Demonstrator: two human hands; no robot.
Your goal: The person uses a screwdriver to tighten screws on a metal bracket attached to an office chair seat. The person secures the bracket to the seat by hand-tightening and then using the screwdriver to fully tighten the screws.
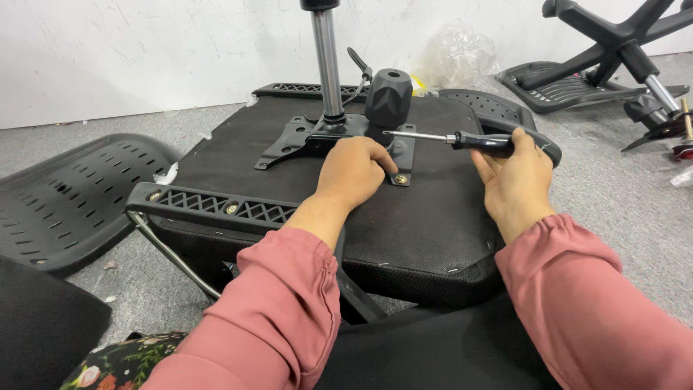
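Note:
An upturned black chair seat [426, 217] lies in front of me with a black metal mechanism plate [296, 137] bolted on its underside. A chrome gas cylinder [328, 65] and a black knob [388, 97] rise from the plate. My left hand [351, 172] rests on the plate's near right corner, fingers curled beside a brass-coloured bolt [401, 178]. My right hand [514, 180] grips a black-handled screwdriver [462, 139], its shaft pointing left toward the knob's base. Both sleeves are pink.
A black perforated backrest [65, 195] lies on the grey carpet at left. An armrest [216, 206] with a metal bar is fixed along the seat's near left side. Another chair base [621, 43], plastic wrap [458, 54] and more parts sit at back right, by the white wall.

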